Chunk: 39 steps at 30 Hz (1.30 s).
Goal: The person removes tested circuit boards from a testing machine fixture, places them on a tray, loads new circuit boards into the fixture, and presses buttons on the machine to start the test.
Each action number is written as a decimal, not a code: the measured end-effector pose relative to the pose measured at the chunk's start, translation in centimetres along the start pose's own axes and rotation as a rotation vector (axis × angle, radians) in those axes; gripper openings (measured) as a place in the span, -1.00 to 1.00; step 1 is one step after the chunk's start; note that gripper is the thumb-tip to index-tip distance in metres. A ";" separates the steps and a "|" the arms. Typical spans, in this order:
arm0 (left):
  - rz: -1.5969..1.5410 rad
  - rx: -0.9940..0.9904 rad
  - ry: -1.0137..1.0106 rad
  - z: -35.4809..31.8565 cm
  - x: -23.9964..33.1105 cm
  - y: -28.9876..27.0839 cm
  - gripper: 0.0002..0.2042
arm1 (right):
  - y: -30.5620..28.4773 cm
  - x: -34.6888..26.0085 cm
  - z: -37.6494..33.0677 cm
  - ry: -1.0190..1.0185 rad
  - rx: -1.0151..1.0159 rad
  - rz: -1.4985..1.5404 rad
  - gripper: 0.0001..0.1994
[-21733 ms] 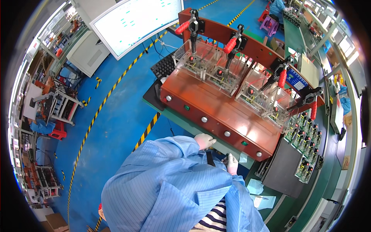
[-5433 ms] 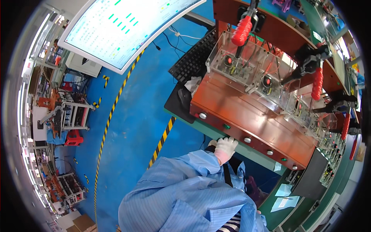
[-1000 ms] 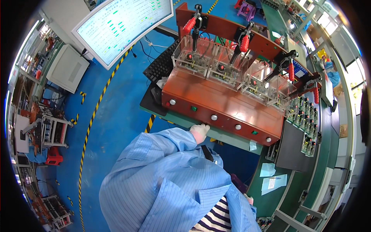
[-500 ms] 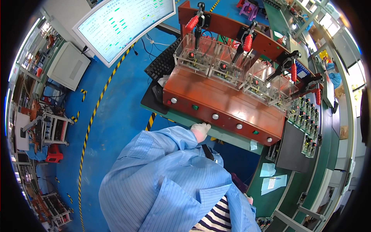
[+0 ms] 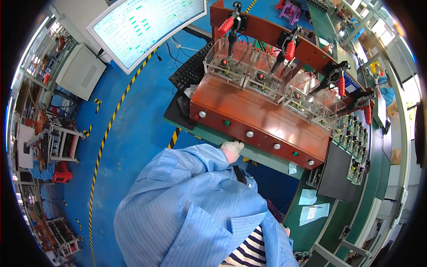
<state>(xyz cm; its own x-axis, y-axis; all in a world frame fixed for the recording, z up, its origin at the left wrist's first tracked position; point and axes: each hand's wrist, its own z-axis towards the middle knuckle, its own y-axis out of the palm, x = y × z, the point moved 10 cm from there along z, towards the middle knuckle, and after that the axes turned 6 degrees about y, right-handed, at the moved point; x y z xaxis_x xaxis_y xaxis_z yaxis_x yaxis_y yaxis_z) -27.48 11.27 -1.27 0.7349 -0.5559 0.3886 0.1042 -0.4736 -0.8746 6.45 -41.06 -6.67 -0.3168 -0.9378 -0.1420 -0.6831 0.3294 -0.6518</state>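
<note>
My left hand (image 5: 231, 150), in a pale glove, rests at the front edge of the green bench (image 5: 262, 161), its fingers curled. What lies under those fingers, if anything, is hidden. Just beyond it stands a reddish-brown test fixture (image 5: 262, 113) with round silver buttons and green switches along its front. Clear plastic boxes (image 5: 227, 66) on it hold circuit boards, beneath black toggle clamps with red handles (image 5: 290, 50). Only a sliver of my right hand (image 5: 287, 231) shows past my blue sleeve, low by the bench's right part; its fingers are hidden.
A monitor (image 5: 149, 31) with a lit table stands at the upper left, near a black keyboard (image 5: 191, 67) and a mouse (image 5: 183, 105). Several circuit boards (image 5: 356, 142) lie right of the fixture, beside a dark mat (image 5: 340, 173). Pale blue sheets (image 5: 313, 213) lie nearer.
The whole view has shifted slightly, so the fixture and monitor sit a little further right. My left hand stays at the bench edge, and nothing is taken or let go.
</note>
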 end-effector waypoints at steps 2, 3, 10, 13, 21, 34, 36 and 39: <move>-0.004 0.002 0.004 0.0 0.0 0.0 -0.59 | 0.1 0.7 1.2 0.004 0.002 0.004 -0.51; -0.002 -0.002 -0.002 0.0 0.0 0.0 -0.59 | 0.2 1.2 2.0 0.006 0.004 0.005 -0.51; -0.003 0.004 0.004 -0.2 0.2 -0.4 -0.59 | 1.9 6.0 9.3 0.048 -0.037 0.084 -0.51; -0.009 -0.002 0.004 -0.2 0.2 -0.4 -0.59 | 1.9 6.5 10.1 0.041 -0.046 0.101 -0.52; -0.019 0.013 0.022 -0.2 0.2 -0.3 -0.60 | 1.6 5.5 8.6 0.036 -0.027 0.088 -0.55; -0.005 -0.015 0.003 0.1 -0.1 0.2 -0.57 | 1.7 5.8 9.4 0.021 -0.043 0.094 -0.57; -0.008 -0.019 -0.004 0.1 -0.1 0.2 -0.57 | 1.7 5.8 9.7 0.011 -0.042 0.095 -0.57; -0.015 -0.020 -0.003 0.1 -0.2 0.3 -0.57 | 1.8 5.5 9.3 -0.005 -0.033 0.077 -0.56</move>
<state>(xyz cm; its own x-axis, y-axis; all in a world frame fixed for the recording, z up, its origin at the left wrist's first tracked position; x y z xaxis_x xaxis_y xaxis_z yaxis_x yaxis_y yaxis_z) -27.51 11.28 -1.60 0.7352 -0.5470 0.4004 0.1017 -0.4950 -0.8629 9.63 -46.64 -15.56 -0.3659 -0.9101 -0.1945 -0.6785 0.4039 -0.6136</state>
